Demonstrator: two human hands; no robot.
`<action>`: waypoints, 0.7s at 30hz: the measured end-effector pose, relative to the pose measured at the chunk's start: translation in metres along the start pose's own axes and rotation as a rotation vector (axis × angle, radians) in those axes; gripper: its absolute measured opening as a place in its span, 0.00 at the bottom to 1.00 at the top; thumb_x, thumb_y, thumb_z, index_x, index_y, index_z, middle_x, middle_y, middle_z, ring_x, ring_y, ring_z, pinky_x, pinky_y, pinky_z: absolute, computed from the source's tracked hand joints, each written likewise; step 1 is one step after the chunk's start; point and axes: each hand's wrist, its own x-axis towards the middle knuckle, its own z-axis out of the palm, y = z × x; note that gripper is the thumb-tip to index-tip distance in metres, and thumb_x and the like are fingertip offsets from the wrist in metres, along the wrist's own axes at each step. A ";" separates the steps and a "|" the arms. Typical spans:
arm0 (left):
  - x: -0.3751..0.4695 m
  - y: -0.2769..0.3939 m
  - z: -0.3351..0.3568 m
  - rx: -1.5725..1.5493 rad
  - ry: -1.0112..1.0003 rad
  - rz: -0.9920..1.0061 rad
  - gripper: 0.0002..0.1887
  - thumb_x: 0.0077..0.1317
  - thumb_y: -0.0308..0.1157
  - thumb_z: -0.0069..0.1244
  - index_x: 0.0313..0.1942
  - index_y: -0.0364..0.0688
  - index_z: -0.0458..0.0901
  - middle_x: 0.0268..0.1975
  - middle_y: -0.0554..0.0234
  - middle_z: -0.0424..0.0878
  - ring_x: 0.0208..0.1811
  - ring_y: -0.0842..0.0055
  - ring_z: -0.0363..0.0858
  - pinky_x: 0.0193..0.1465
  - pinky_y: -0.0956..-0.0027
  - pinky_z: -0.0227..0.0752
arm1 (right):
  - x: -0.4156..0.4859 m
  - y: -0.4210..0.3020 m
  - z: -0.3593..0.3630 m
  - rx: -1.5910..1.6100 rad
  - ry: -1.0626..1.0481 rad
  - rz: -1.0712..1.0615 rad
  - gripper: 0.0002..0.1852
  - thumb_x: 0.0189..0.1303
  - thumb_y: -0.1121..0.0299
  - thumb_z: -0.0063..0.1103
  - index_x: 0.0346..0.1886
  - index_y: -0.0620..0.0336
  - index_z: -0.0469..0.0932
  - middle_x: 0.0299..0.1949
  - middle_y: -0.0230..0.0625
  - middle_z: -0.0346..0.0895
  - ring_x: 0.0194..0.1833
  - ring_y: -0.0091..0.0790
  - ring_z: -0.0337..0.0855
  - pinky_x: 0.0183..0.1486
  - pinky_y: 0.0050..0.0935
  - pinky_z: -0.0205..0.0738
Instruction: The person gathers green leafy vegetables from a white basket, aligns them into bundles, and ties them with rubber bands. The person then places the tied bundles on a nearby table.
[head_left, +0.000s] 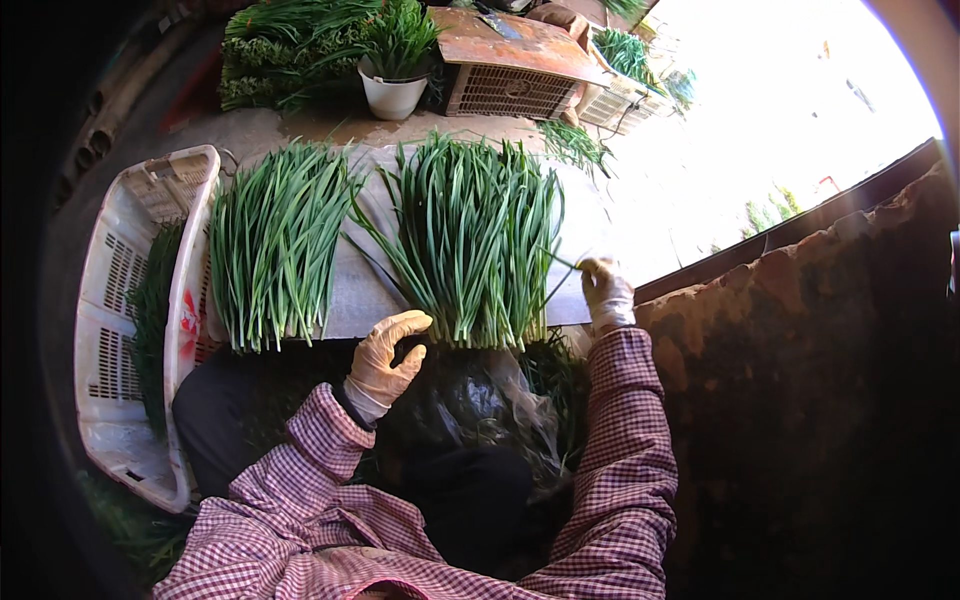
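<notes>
Two piles of long flat green leaves, apparently garlic chives, lie on a pale board (360, 300). The left pile (277, 247) is narrower; the right pile (472, 240) is wider, with some leaves splayed at its sides. My left hand (390, 360), in a pale rubber glove, is at the board's near edge by the cut ends of the right pile, fingers curved apart with nothing between them. Gloved too, my right hand (604, 289) is right of that pile, its thumb and fingertips pinching a thin green leaf (562, 260).
A white plastic crate (112, 420) with greens inside stands at the left. Beyond the board are stacked greens (292, 60), a white bucket (394, 97) of leaves, and a crate (514, 91) topped by a board. A rough wall (787, 300) runs along the right. Clear plastic (487, 405) lies below the board.
</notes>
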 end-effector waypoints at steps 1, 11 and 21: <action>-0.002 -0.005 0.002 -0.059 -0.011 -0.038 0.17 0.55 0.26 0.52 0.47 0.38 0.76 0.49 0.57 0.77 0.52 0.68 0.74 0.58 0.68 0.65 | 0.013 -0.004 -0.011 -0.054 0.018 -0.050 0.04 0.52 0.71 0.56 0.29 0.48 0.79 0.32 0.33 0.78 0.36 0.39 0.79 0.39 0.38 0.73; -0.014 -0.004 0.003 0.005 -0.124 -0.079 0.17 0.52 0.26 0.53 0.45 0.38 0.78 0.46 0.55 0.78 0.50 0.67 0.75 0.57 0.69 0.65 | 0.112 -0.109 -0.038 0.121 0.193 -0.130 0.33 0.52 0.66 0.63 0.62 0.45 0.60 0.64 0.37 0.59 0.67 0.39 0.53 0.67 0.40 0.47; -0.029 -0.024 0.003 -0.125 -0.074 -0.206 0.17 0.53 0.25 0.53 0.45 0.38 0.78 0.44 0.58 0.79 0.48 0.70 0.76 0.55 0.70 0.67 | 0.017 0.005 -0.022 1.023 -0.346 0.666 0.13 0.61 0.64 0.53 0.47 0.58 0.76 0.32 0.33 0.79 0.34 0.25 0.76 0.36 0.31 0.72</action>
